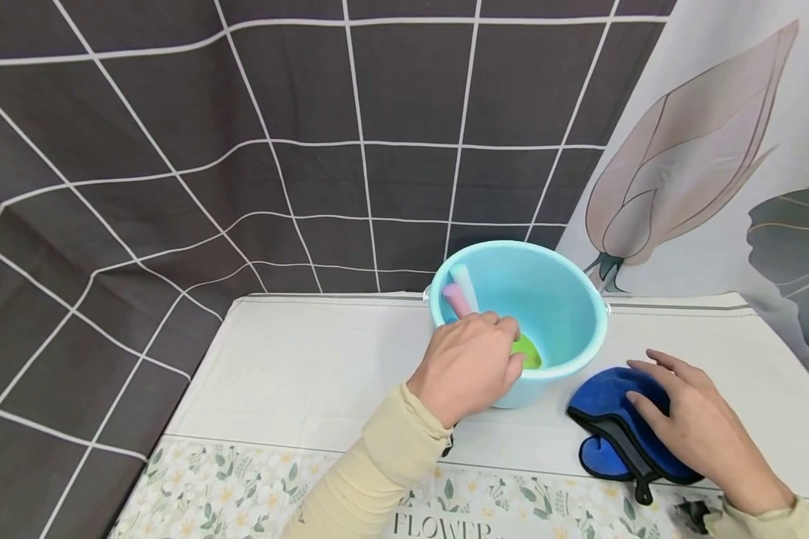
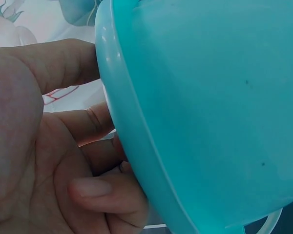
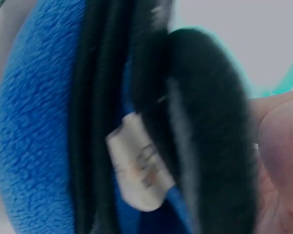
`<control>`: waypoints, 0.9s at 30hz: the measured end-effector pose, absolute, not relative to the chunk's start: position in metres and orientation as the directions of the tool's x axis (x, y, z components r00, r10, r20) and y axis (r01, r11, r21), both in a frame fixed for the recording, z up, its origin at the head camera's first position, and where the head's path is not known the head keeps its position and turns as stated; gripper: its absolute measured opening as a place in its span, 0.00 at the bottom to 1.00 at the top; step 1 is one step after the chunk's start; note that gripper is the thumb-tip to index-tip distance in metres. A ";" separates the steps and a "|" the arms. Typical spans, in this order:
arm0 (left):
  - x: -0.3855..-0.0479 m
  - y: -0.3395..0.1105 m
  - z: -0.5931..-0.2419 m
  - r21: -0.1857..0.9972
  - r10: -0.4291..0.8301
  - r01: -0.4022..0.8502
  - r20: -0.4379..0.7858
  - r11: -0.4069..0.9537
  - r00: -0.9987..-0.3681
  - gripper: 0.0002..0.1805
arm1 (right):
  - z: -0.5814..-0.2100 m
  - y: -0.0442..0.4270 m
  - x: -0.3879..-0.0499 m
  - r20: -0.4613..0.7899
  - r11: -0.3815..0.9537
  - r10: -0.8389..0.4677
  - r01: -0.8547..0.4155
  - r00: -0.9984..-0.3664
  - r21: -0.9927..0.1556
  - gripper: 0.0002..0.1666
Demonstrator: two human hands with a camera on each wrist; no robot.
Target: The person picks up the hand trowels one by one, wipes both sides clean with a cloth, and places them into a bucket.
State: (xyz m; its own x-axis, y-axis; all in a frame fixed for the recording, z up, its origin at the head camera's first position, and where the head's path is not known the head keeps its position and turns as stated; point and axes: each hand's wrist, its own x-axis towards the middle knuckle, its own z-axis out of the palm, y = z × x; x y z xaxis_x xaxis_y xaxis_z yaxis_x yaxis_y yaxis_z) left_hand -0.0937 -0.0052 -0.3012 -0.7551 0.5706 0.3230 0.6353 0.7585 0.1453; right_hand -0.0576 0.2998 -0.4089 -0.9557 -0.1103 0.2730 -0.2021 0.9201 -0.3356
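Note:
A light-blue bucket (image 1: pixel 576 299) stands near the back of the table. My left hand (image 1: pixel 468 363) reaches over its near rim with the fingers bent; the left wrist view shows some fingers passing behind the bucket's rim (image 2: pixel 136 126). What those fingertips touch is hidden. Beside them inside the bucket are a pink rod-like end (image 1: pixel 455 299), a pale-blue rod-like end (image 1: pixel 464 283) and a bright green thing (image 1: pixel 529 352). My right hand (image 1: pixel 704 419) rests, fingers loosely extended, on a blue plush mitt-like piece (image 1: pixel 596 397) with black edging and a white tag (image 3: pixel 139 165).
The table has a white cover (image 1: pixel 310 352) with a floral, lettered front strip (image 1: pixel 229 483). Dark cloth with a white grid (image 1: pixel 411 105) hangs behind and at left, with flower-printed cloth (image 1: pixel 708 142) at right.

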 end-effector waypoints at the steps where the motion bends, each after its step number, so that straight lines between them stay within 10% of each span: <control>1: -0.094 -0.006 -0.301 0.149 0.569 0.633 0.320 0.760 -0.758 0.10 | -0.408 0.298 -0.057 0.275 0.920 -0.109 -0.202 -0.955 -0.337 0.28; 27: -0.076 -0.072 -0.306 0.283 0.432 0.556 0.398 0.781 -0.809 0.21 | -0.395 0.250 -0.030 0.288 0.876 -0.165 -0.275 -0.943 -0.397 0.47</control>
State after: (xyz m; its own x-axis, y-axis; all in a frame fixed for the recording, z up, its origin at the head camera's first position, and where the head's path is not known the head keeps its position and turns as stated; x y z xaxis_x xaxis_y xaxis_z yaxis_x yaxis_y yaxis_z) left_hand -0.0764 -0.0722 -0.3060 -0.8092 0.4322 0.3980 0.5564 0.7813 0.2828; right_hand -0.0300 0.2495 -0.3950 -0.9433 -0.1655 0.2876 -0.2747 0.8756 -0.3974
